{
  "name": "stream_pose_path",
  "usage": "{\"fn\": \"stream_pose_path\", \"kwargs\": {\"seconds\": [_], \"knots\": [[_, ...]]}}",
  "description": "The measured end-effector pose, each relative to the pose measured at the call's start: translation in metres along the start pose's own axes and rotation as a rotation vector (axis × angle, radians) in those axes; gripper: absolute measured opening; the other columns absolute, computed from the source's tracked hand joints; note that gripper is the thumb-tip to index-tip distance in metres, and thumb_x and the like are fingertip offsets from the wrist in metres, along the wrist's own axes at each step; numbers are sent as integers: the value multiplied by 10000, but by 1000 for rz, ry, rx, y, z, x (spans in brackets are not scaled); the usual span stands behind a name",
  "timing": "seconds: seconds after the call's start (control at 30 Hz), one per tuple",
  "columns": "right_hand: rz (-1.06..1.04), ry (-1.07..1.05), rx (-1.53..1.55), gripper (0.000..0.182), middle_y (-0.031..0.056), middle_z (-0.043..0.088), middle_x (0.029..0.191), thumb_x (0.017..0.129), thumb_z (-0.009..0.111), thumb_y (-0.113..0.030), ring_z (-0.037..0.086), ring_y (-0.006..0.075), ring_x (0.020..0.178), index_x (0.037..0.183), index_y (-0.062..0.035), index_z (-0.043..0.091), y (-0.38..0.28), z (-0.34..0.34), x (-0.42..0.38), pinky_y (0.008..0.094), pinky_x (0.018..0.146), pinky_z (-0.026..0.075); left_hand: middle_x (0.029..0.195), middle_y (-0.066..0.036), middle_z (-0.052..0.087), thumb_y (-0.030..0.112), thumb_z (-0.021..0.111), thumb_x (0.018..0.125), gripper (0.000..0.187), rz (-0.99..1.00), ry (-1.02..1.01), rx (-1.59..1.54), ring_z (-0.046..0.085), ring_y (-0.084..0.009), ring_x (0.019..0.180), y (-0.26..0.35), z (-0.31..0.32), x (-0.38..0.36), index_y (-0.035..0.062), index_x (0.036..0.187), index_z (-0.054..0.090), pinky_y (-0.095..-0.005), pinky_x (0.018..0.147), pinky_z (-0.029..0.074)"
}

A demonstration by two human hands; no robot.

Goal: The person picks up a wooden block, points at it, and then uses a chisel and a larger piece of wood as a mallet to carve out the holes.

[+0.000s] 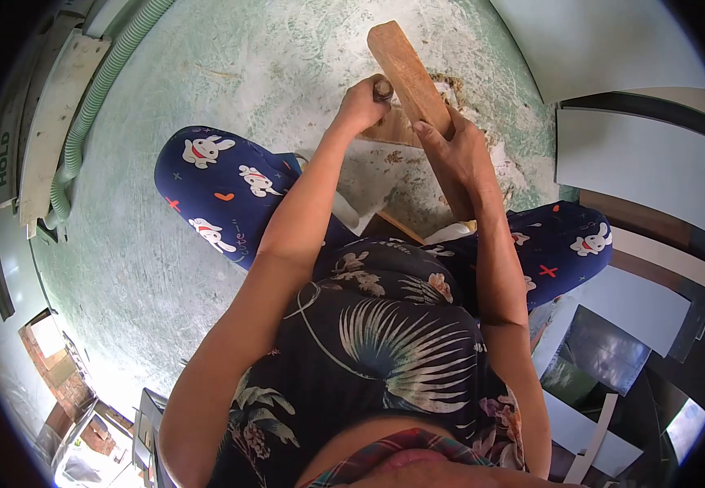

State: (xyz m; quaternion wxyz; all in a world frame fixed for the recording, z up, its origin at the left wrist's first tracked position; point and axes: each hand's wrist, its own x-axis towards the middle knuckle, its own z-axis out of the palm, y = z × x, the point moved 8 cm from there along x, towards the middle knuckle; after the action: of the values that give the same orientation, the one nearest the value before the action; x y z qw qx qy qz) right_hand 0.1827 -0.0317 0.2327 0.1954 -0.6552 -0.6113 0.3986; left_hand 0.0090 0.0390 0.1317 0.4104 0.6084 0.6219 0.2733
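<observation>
My left hand (pixel 360 106) is closed in a fist around a round wooden handle (pixel 382 91), like a chisel's. Only the handle's end shows; whatever lies below it is hidden. Wrapped around a long, squared block of reddish-brown wood (pixel 409 73) is my right hand (pixel 460 150), its thumb lying along the upper side. The block slants, with its far end beside my left fist and its near end close to my lap. Beneath both hands a flat piece of wood (pixel 393 126) lies on the floor, partly covered by them.
Wood chips and shavings (pixel 450 85) lie scattered around the work on the worn green floor (pixel 246 65). A ribbed green hose (pixel 96 98) and long boards (pixel 59 122) run along the left. Pale panels (pixel 641 154) are stacked at the right. My bent knees flank the work.
</observation>
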Motion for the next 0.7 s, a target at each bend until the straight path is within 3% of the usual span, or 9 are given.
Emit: {"fn": "stream_pose_path", "kwargs": {"seconds": [0.13,0.7], "knots": [[-15,11,-2,573,250,668,968,825,650,-384,655,362,940,1253,-13,559,-3,-1,-1,409,841,485,1002,-181,668,64,649,710,405,49,78,-125,643,-306,977,-2,-4,6,42,1111,600,-374,829,509],[5,42,50,581,239,669,942,818,660,-390,663,336,900,1239,-1,564,-2,-6,1,400,810,491,931,-160,672,52,688,732,260,25,293,-93,656,-303,893,0,-25,2,38,981,613,-372,778,520]]}}
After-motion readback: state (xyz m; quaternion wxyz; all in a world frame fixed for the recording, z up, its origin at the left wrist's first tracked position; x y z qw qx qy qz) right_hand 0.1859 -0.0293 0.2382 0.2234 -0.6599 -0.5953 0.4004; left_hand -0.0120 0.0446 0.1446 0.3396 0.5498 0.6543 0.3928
